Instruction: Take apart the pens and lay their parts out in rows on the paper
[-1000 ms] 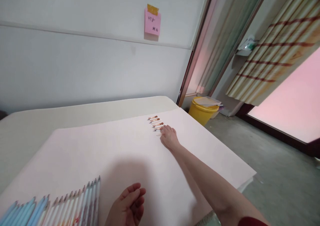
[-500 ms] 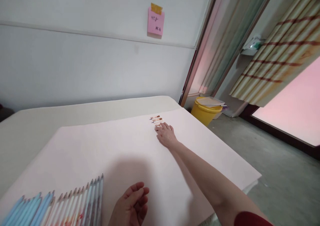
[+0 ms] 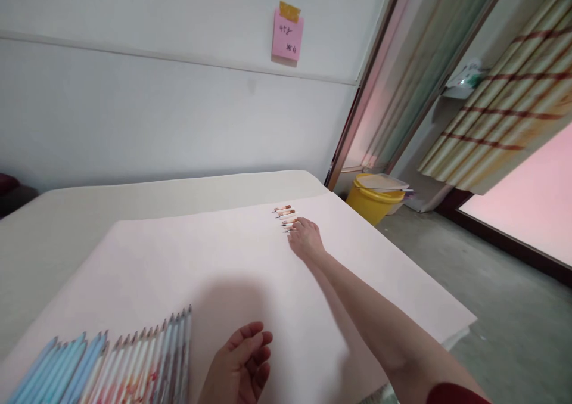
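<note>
My right hand (image 3: pixel 307 237) reaches to the far right part of the white sheet (image 3: pixel 179 261). Its fingers are around the rear end of the nearest of several slim pens (image 3: pixel 286 214) with dark tips and white-and-brown barrels. These pens lie side by side, tips pointing left, and my fingers partly cover the lower ones. My left hand (image 3: pixel 243 359) hovers over the near part of the sheet, loosely curled with nothing visible in it. To its left lies a close row of longer pens (image 3: pixel 138 362) in blue, white with red pattern, and grey; the bottom frame edge cuts them off.
The sheet covers much of a pale table (image 3: pixel 147 198) that stands against a white wall (image 3: pixel 170 106). A pink note (image 3: pixel 287 37) is taped to the wall. Beyond the table's right edge are a yellow bucket (image 3: pixel 373 204) and the grey floor (image 3: pixel 447 243); a curtain (image 3: pixel 504 112) hangs there.
My right hand has drawn slightly right relative to the far pens, so more of the lower tips show. The whole view has shifted a little; my left hand keeps its pose.
</note>
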Available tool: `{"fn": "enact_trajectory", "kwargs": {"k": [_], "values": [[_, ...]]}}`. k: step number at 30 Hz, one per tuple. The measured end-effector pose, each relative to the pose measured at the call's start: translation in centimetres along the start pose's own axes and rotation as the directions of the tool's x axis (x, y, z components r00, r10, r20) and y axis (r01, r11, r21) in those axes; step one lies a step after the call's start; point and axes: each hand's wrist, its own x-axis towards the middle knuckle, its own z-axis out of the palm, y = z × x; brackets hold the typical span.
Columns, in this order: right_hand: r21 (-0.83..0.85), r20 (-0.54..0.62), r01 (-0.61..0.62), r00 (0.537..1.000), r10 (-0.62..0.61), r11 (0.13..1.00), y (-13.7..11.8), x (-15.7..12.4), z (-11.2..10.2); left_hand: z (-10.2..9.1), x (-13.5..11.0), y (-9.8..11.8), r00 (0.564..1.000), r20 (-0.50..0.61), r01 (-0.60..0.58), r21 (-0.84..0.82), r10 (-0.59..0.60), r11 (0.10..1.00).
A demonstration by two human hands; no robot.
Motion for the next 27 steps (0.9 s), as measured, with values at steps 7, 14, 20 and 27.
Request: {"fn": "enact_trajectory", "kwargs": {"k": [7, 14, 20, 27], "values": [[0.004, 0.016, 0.106, 0.994, -0.106, 0.994, 0.0, -1.2, -0.3, 0.1, -0.1, -0.2, 1.0, -0.003, -0.009, -0.002, 0.009, 1.0], [0.023, 0.047, 0.128, 0.99, -0.129, 0.991, -0.8, -0.8, -0.9, -0.1, 0.2, 0.0, 1.0, 0.015, 0.018, -0.001, -0.018, 1.0], [0.358, -0.146, -0.053, 0.983, 0.112, 0.932, -2.6, -5.2, -5.2, -0.3, 0.0, -0.2, 1.0, 0.031, 0.001, -0.01, -0.001, 1.0], [0.617, -0.035, 0.057, 0.998, -0.045, 0.785, -9.5, -17.4, -13.4, -1.1, -1.5, -0.9, 0.99, 0.129, -0.051, 0.017, 0.049, 0.999]]}}
